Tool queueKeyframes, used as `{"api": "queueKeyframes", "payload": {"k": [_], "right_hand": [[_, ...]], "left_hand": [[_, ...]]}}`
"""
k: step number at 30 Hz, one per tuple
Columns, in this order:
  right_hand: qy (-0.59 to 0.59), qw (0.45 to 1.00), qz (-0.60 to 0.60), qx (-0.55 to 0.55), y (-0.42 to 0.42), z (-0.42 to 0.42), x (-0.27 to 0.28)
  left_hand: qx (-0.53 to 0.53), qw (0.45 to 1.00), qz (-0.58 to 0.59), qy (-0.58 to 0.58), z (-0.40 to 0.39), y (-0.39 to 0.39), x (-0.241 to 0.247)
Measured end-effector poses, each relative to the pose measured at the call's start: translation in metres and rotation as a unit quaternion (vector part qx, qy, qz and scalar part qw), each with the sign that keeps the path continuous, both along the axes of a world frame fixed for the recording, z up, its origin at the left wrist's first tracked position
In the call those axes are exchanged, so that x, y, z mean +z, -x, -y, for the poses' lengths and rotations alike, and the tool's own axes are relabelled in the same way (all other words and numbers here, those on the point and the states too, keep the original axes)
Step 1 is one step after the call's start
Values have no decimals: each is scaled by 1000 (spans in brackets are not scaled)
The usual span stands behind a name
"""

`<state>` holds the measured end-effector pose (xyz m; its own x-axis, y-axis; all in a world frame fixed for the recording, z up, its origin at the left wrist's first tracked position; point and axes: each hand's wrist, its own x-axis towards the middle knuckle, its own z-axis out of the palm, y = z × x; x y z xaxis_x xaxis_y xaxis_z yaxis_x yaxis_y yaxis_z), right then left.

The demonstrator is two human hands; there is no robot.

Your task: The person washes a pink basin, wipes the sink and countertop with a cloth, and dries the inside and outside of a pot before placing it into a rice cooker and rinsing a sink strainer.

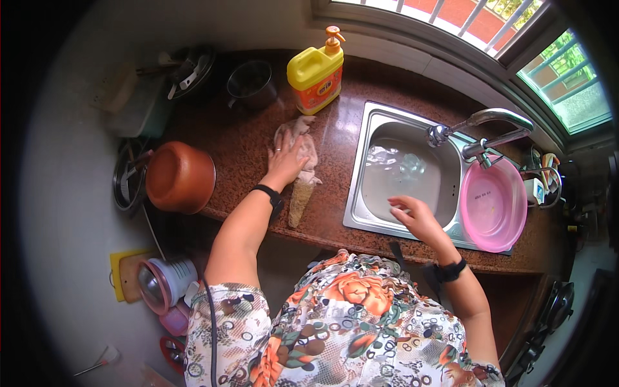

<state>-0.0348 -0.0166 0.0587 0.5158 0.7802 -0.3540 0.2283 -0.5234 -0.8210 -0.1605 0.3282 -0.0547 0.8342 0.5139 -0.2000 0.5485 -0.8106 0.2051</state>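
Observation:
My left hand lies with its fingers spread on a crumpled pale pink cloth, pressed on the speckled red-brown stone countertop. Below the cloth, a tan, rough-textured tapering thing, perhaps a loofah, reaches towards the counter's front edge; whether the two are joined I cannot tell. My right hand, fingers slightly bent and holding nothing, is above the near part of the stainless steel sink. Cloudy water stands in the basin. A yellow pump bottle with an orange label stands behind the cloth.
A chrome faucet arches over the sink's right side, near a pink plastic basin. An upturned orange-brown pot sits at the counter's left. Behind are a dark mug and a dish with utensils. A barred window is beyond.

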Motion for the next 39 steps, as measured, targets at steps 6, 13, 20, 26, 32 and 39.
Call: {"api": "queueKeyframes", "payload": {"k": [6, 13, 20, 26, 32, 39], "right_hand": [[-18, 939, 122, 321, 43, -112, -8], [-18, 850, 185, 493, 108, -163, -69], [-3, 916, 204, 346, 52, -112, -67], [-114, 961, 232, -102, -28, 35, -23], [190, 963, 190, -9, -27, 155, -76], [-38, 941, 278, -189, -42, 160, -56]], "left_hand": [[114, 993, -4, -19, -17, 64, -4], [170, 985, 23, -23, 6, 89, -11], [167, 985, 9, -35, 11, 117, -8], [55, 994, 57, -81, 79, 128, -17], [-107, 988, 89, -59, 161, 96, -29], [-92, 993, 64, -39, 151, 38, -22]]}}
